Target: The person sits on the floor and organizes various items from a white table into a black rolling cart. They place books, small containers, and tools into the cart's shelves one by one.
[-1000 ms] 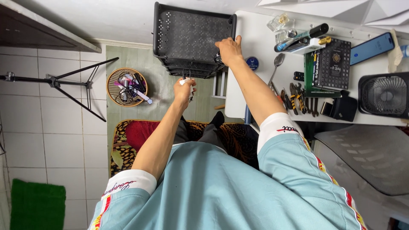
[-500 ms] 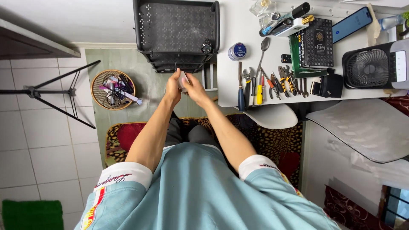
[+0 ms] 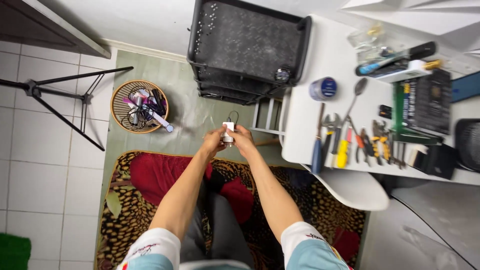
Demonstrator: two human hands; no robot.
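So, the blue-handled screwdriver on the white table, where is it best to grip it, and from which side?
Grip the blue-handled screwdriver by its thick blue handle, coming from above at the table's near edge. It lies flat with the handle toward the person and the thin shaft pointing away. A yellow-handled tool lies close on its right, so its left side probably gives the fingers more room.

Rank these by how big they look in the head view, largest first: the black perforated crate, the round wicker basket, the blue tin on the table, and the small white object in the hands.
1. black perforated crate
2. round wicker basket
3. blue tin
4. small white object, partly covered by the fingers; it looks close to the tin in size, so this order is unsure.
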